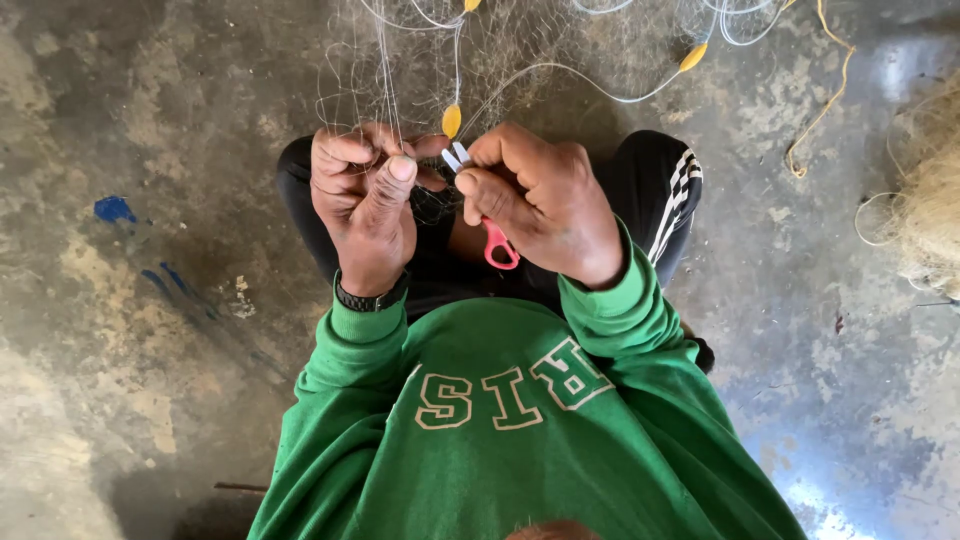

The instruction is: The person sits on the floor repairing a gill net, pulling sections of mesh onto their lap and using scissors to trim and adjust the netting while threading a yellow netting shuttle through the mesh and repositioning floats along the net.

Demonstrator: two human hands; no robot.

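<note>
Net: a fine, pale fishing net [420, 70] hangs in front of the seated person and spreads over the floor toward the top of the view; its mesh is gathered at the hands.
Floats: small yellow oval floats sit along a white line; one float [452, 121] lies just above and between the two hands, another float [693, 57] further off to the upper right.
Left hand: the left hand [365, 205] is closed, fingers curled over a bunch of mesh strands, thumb pressed up against them.
Right hand: the right hand [540, 200] is closed around a small pair of snips [480, 205]; pink loop handle shows below the palm, pale blade tips beside the thumb, close to the mesh.
Blades: whether they are parted or closed cannot be told.
Wrist: a dark watch [370, 297] on the left wrist.
Clothing: green sweatshirt [500, 430] with pale lettering; black trousers with white side stripes.
Surroundings: stained concrete floor [150, 300] with a blue mark at left; a heap of pale netting [935, 210] at the right edge.
</note>
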